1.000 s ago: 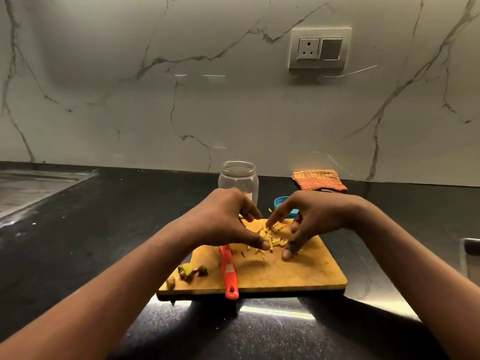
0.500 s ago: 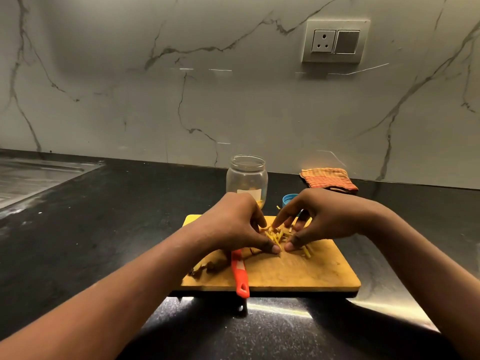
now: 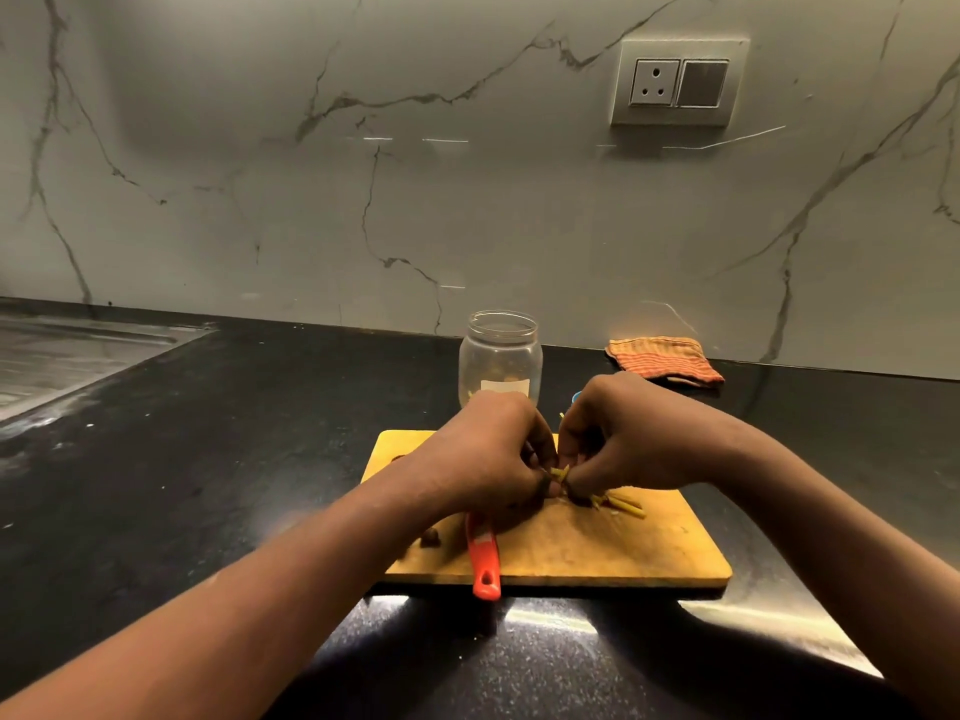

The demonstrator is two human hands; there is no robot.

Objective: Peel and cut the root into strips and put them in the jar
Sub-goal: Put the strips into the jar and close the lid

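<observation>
Both my hands meet over the middle of a wooden cutting board (image 3: 649, 553). My left hand (image 3: 483, 459) and my right hand (image 3: 623, 444) have their fingers curled together round a small bundle of yellow root strips (image 3: 560, 474). More strips (image 3: 623, 504) lie loose on the board just right of the fingertips. An open clear jar (image 3: 500, 356) stands upright behind the board, with a few strips at its bottom. An orange-handled knife (image 3: 484, 558) lies on the board under my left hand, handle over the front edge.
Brown peel scraps (image 3: 430, 536) sit on the board's left part. A blue lid (image 3: 575, 396) peeks out behind my right hand. An orange striped cloth (image 3: 662, 358) lies at the wall. A steel sink drainer (image 3: 67, 356) is at far left on the black counter (image 3: 234, 459).
My hands have closed in from either side and swept the scattered strips into a bundle between the fingertips. The camera has tilted up slightly.
</observation>
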